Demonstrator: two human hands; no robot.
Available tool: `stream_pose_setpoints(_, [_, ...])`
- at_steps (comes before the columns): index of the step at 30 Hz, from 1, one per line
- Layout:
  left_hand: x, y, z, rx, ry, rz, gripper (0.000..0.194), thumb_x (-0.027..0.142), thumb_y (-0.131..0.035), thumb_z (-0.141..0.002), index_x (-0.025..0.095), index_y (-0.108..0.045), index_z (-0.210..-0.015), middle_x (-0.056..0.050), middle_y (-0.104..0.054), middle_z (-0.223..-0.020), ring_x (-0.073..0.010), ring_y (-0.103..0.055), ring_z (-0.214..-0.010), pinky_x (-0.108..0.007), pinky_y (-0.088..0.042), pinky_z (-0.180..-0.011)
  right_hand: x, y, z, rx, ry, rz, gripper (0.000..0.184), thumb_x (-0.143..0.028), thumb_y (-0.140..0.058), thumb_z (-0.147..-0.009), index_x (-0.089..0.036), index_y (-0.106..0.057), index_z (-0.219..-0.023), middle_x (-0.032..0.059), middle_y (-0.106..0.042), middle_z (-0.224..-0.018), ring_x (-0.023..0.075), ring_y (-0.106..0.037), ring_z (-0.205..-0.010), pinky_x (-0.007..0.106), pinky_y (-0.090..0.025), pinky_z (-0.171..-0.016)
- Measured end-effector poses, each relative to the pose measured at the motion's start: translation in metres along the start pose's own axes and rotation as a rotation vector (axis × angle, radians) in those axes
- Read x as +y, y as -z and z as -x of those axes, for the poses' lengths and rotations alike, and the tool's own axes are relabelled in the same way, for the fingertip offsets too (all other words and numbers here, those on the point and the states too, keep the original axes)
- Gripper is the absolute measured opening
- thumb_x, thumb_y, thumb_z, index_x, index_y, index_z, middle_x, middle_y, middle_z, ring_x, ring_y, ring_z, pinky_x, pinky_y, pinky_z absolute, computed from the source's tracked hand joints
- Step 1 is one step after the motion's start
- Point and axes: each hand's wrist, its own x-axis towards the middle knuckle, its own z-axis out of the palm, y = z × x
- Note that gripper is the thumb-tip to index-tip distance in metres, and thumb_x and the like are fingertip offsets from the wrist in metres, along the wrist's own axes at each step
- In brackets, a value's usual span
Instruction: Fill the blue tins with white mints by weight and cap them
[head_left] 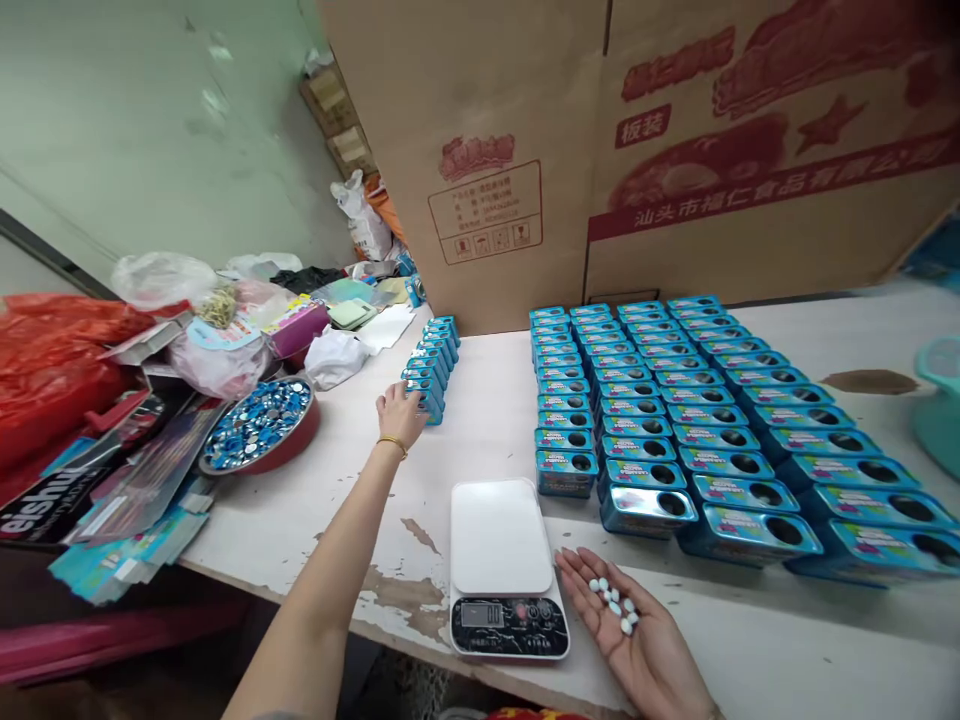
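My left hand (pixel 401 412) is stretched out to the near end of a short row of blue tins (pixel 439 352). Its bent fingers close on the nearest tin (pixel 430 404), whose near side is partly covered. Palm up, my right hand (pixel 637 630) cradles several small white mints (pixel 615 606) to the right of the scale. The white kitchen scale (pixel 501 535) has a bare platform, and its display (pixel 481 614) seems to read 0.0. Farther right stand several long rows of blue tins (pixel 645 425), each with a dark round opening on top.
A red bowl (pixel 296 437) full of small blue-and-silver pieces stands at left, beside flat blue cards (pixel 139 550) and red plastic bags (pixel 60 370). Large cardboard boxes (pixel 517 100) wall off the back. A turquoise container (pixel 937 400) sits at the right edge.
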Motion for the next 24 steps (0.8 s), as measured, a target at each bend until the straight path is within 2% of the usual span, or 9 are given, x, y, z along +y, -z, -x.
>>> stream_pose_setpoints(3, [-0.008,-0.002,-0.004,-0.046,-0.108,-0.015,0.017,0.022,-0.061,-0.078,0.023,-0.064,-0.095,-0.010,-0.045,-0.136,-0.0293,-0.035,-0.128,-0.049,-0.029,-0.101,0.005,-0.002,-0.009,-0.024,0.033,0.023,0.019,-0.009,-0.049,-0.084,-0.006,-0.065,-0.094,0.0157,-0.071,-0.102,0.0243,-0.065,-0.104,0.032,-0.057,-0.085])
stream_pose_setpoints(6, [-0.008,0.012,-0.002,-0.091,-0.200,-0.032,0.012,0.017,-0.056,-0.082,0.022,-0.064,-0.090,-0.009,-0.050,-0.131,-0.0271,-0.038,-0.126,-0.050,-0.025,-0.104,0.009,-0.002,-0.014,-0.021,0.062,0.048,0.019,-0.009,-0.050,-0.083,-0.007,-0.065,-0.094,0.0148,-0.072,-0.101,0.0224,-0.066,-0.102,0.031,-0.057,-0.086])
stream_pose_setpoints(8, [-0.005,0.030,0.005,-0.130,-0.257,-0.036,0.012,0.018,-0.053,-0.084,0.020,-0.063,-0.090,-0.010,-0.056,-0.120,-0.0258,-0.048,-0.115,-0.048,-0.029,-0.102,0.010,-0.002,-0.015,-0.007,0.069,0.058,0.019,-0.009,-0.051,-0.082,-0.006,-0.066,-0.093,0.0155,-0.072,-0.101,0.0221,-0.067,-0.100,0.030,-0.057,-0.086])
stream_pose_setpoints(10, [0.001,0.054,0.018,-0.174,-0.315,-0.032,0.013,0.021,-0.051,-0.086,0.018,-0.063,-0.091,-0.010,-0.059,-0.108,-0.0239,-0.055,-0.098,-0.044,-0.038,-0.093,0.012,-0.004,-0.016,0.003,0.083,0.066,0.018,-0.009,-0.052,-0.081,-0.006,-0.066,-0.092,0.0162,-0.071,-0.100,0.0215,-0.067,-0.100,0.029,-0.056,-0.086])
stream_pose_setpoints(14, [0.023,0.104,0.060,-0.251,-0.459,-0.003,0.014,0.030,-0.052,-0.087,0.020,-0.063,-0.087,-0.007,-0.058,-0.102,-0.0214,-0.055,-0.087,-0.035,-0.043,-0.077,0.022,-0.011,-0.017,-0.006,0.091,0.101,0.016,-0.010,-0.053,-0.081,-0.006,-0.066,-0.089,0.0164,-0.071,-0.098,0.0208,-0.068,-0.099,0.029,-0.055,-0.088])
stream_pose_setpoints(16, [0.039,0.120,0.081,-0.276,-0.540,-0.002,0.015,0.032,-0.053,-0.087,0.020,-0.062,-0.087,-0.006,-0.059,-0.100,-0.0200,-0.055,-0.084,-0.033,-0.043,-0.073,0.031,-0.016,-0.020,-0.029,0.056,0.121,0.014,-0.009,-0.053,-0.081,-0.007,-0.065,-0.086,0.0156,-0.072,-0.095,0.0200,-0.068,-0.096,0.029,-0.055,-0.088])
stream_pose_setpoints(18, [0.053,0.126,0.098,-0.296,-0.607,-0.009,0.013,0.029,-0.053,-0.088,0.020,-0.062,-0.087,-0.006,-0.059,-0.097,-0.0188,-0.056,-0.080,-0.032,-0.042,-0.069,0.041,-0.024,-0.026,-0.054,0.015,0.134,0.013,-0.010,-0.052,-0.082,-0.007,-0.065,-0.084,0.0151,-0.072,-0.092,0.0193,-0.069,-0.093,0.029,-0.056,-0.086])
stream_pose_setpoints(20, [0.063,0.123,0.109,-0.323,-0.648,-0.028,0.011,0.023,-0.053,-0.087,0.019,-0.062,-0.086,-0.007,-0.059,-0.095,-0.0192,-0.057,-0.081,-0.032,-0.043,-0.068,0.048,-0.032,-0.033,-0.074,-0.015,0.141,0.013,-0.011,-0.052,-0.082,-0.008,-0.064,-0.083,0.0154,-0.072,-0.089,0.0193,-0.070,-0.090,0.029,-0.057,-0.083])
stream_pose_setpoints(24, [0.066,0.112,0.112,-0.391,-0.647,-0.068,0.009,0.019,-0.054,-0.086,0.018,-0.063,-0.086,-0.008,-0.061,-0.095,-0.0207,-0.060,-0.085,-0.032,-0.045,-0.070,0.052,-0.043,-0.042,-0.102,-0.044,0.154,0.013,-0.011,-0.051,-0.083,-0.007,-0.063,-0.084,0.0164,-0.072,-0.089,0.0196,-0.071,-0.086,0.028,-0.058,-0.079])
